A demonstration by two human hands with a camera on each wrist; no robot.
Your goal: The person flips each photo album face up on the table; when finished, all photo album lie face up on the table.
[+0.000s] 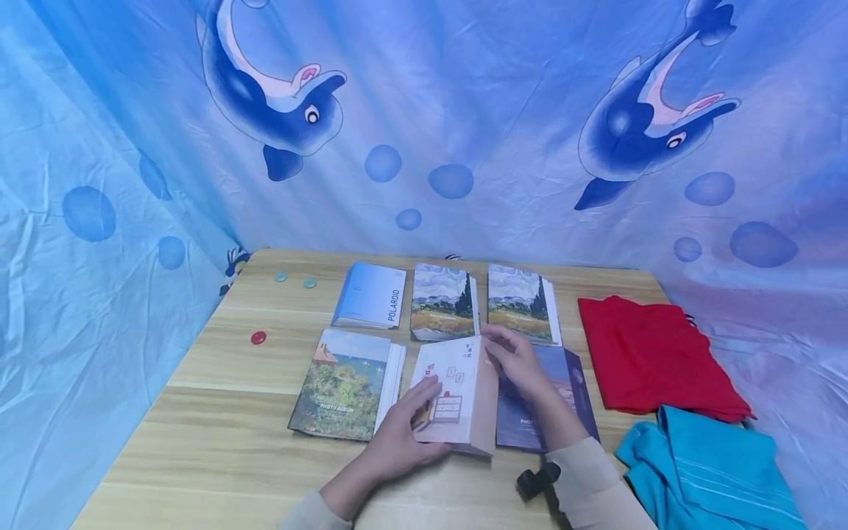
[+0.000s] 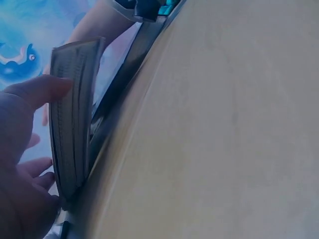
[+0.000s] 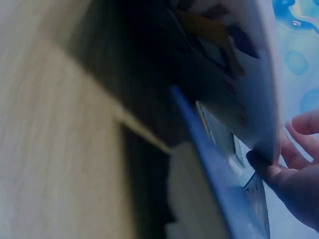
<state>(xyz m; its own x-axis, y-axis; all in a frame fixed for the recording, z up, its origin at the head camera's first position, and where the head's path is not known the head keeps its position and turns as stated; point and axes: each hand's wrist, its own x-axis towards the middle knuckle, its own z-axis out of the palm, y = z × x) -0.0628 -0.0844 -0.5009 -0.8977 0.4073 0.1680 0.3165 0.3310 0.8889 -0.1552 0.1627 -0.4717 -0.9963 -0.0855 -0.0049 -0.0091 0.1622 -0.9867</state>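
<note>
A pale pink photo album stands tilted on the wooden table, its right side raised. My left hand grips its lower left side, thumb on the cover. In the left wrist view the thumb of my left hand presses the album's page block. My right hand pinches the album's upper right edge. In the right wrist view my right hand holds the lifted cover above a dark blue album. That dark blue album lies just right of the pink one.
A garden-picture album lies to the left. Behind are a light blue Polaroid album and two landscape albums. A red cloth and a teal cloth lie right. Small buttons sit far left.
</note>
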